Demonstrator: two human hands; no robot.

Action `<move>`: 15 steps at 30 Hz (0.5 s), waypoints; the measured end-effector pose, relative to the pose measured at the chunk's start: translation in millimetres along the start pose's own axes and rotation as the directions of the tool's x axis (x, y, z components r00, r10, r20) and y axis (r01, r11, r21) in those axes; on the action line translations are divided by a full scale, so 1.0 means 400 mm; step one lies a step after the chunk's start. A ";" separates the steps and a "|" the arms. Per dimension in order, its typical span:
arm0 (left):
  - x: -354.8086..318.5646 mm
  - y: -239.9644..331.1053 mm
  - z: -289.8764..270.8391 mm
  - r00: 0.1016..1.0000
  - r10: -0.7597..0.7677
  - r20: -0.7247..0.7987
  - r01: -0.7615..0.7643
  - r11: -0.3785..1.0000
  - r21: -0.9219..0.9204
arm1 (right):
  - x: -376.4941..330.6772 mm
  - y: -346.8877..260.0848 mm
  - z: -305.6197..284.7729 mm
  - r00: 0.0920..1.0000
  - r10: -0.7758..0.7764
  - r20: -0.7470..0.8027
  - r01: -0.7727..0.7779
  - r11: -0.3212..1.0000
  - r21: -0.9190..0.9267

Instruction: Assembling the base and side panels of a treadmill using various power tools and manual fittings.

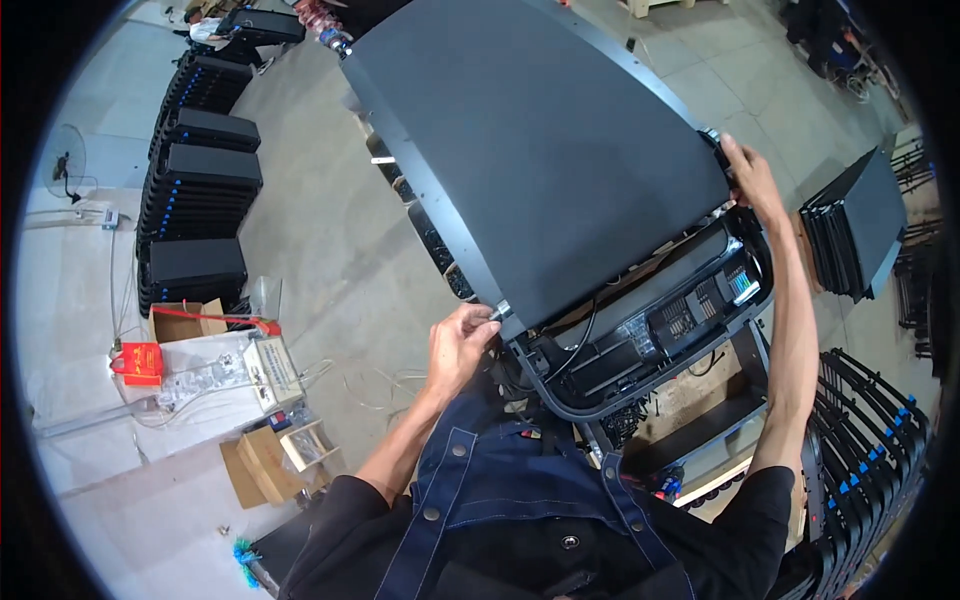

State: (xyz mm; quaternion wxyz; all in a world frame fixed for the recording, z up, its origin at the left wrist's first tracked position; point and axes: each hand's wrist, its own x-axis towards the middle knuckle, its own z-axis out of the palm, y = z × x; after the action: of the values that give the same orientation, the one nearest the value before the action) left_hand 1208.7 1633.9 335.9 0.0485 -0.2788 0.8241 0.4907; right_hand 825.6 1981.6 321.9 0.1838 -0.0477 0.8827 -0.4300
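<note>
A large dark treadmill deck with its walking belt [540,150] slants across the view in front of me. At its near left corner, my left hand [460,345] is closed, thumb and fingers pinching a small silver metal end piece [503,311]. My right hand [755,185] curls round the near right corner of the deck; its fingertips are partly hidden, and what exactly they grip there is unclear. Just below the deck's near edge lies a black frame [590,408] with rounded corners. Inside it show a dark housing [690,312] and a loose black cable [590,335].
Stacked black decks [200,190] line the left side. A white table [190,375] carries a red box [137,364] and a control box [272,372], with a cardboard carton [262,465] nearby. Dark panels [850,225] and curved black frames [875,450] stand to the right. Another person [208,30] is far left.
</note>
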 end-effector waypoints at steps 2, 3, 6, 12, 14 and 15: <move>0.004 0.022 0.021 0.991 0.095 -0.099 -0.091 0.995 0.045 | -0.053 0.029 -0.013 0.970 0.018 -0.241 -0.010 0.999 0.033; -0.001 0.024 0.016 0.977 0.197 -0.083 -0.179 0.965 0.190 | -0.056 0.038 -0.020 0.968 0.086 -0.235 -0.087 0.996 0.006; 0.000 -0.003 0.001 0.955 0.296 -0.028 -0.271 0.904 0.332 | -0.091 -0.009 0.031 0.951 0.143 -0.273 -0.140 0.990 0.030; -0.020 -0.008 -0.011 0.979 0.049 0.196 -0.016 0.986 -0.166 | -0.127 0.007 -0.022 0.957 0.114 -0.268 -0.078 0.987 0.140; -0.062 0.004 -0.005 0.973 0.052 0.224 -0.003 0.977 -0.214 | -0.196 0.031 -0.068 0.962 0.084 -0.261 -0.075 0.996 0.044; -0.082 0.012 0.001 0.973 0.060 0.222 -0.006 0.972 -0.236 | -0.226 0.062 -0.086 0.968 0.062 -0.242 -0.059 0.998 0.020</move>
State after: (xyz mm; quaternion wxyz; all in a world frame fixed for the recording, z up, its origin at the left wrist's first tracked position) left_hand 1233.7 1649.4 350.9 0.1013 -0.2105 0.7542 0.6136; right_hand 898.6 2044.4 347.6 0.0878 0.0330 0.8968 -0.4323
